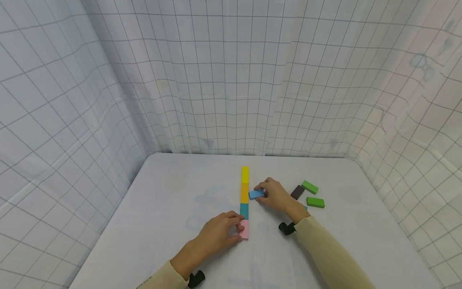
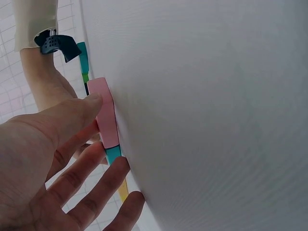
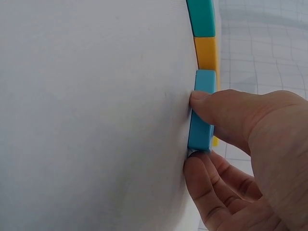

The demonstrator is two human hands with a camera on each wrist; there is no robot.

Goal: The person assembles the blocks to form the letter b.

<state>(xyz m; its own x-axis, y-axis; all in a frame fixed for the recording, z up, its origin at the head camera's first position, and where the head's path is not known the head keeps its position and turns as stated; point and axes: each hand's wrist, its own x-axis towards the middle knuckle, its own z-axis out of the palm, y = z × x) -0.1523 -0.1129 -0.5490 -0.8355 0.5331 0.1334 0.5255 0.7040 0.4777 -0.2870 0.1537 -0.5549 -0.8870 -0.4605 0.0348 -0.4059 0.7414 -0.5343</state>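
Note:
A straight row of blocks runs away from me: pink block (image 1: 244, 230), teal block (image 1: 244, 210), orange block (image 1: 244, 192) and yellow block (image 1: 245, 174) at the far end. My left hand (image 1: 218, 233) holds the pink block, its thumb (image 2: 91, 107) against one end and the index finger partly hidden behind it. With thumb and fingers, my right hand (image 1: 276, 196) pinches a blue block (image 1: 256, 194). This blue block lies crosswise to the row, its left end close beside the orange block; contact cannot be told.
Right of the right hand lie a dark block (image 1: 297, 192) and two green blocks, one farther back (image 1: 310, 187) and one nearer (image 1: 315, 202). A bluish piece (image 1: 306, 208) shows partly behind the right wrist. Gridded white curtains (image 1: 231, 88) surround the white table (image 1: 162, 208).

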